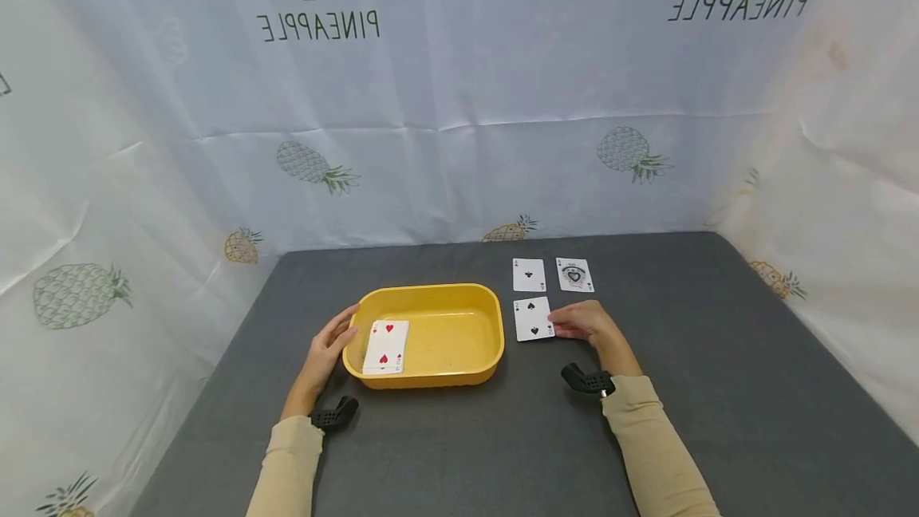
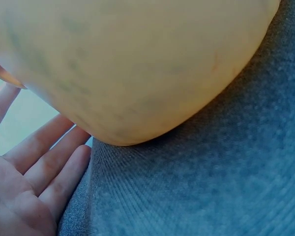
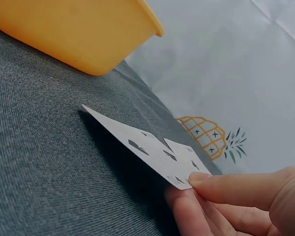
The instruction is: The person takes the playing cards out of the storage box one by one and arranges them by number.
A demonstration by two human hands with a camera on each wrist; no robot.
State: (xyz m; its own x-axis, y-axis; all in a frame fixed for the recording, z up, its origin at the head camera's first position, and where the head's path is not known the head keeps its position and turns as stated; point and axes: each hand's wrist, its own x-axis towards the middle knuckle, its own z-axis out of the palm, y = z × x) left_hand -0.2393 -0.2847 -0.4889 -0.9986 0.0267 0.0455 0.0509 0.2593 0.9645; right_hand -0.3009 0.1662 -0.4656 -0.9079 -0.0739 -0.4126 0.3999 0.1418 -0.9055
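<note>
A yellow plastic tub (image 1: 459, 325) stands on the grey cloth, with a two of hearts (image 1: 385, 345) lying face up in its left end. My left hand (image 1: 343, 327) rests against the tub's left wall (image 2: 137, 64), its fingers (image 2: 49, 157) straight. To the right of the tub, my right hand (image 1: 562, 327) pinches the right edge of a black two card (image 1: 533, 318). In the right wrist view thumb and fingers (image 3: 221, 189) hold that card (image 3: 142, 145) tilted, with its near edge lifted off the cloth.
Two more cards lie face up beyond the held one: a black ace (image 1: 529, 274) and an ornate ace of spades (image 1: 574, 274). The grey table cloth (image 1: 718, 389) is enclosed by white pineapple-print curtains (image 1: 459, 142) behind and at both sides.
</note>
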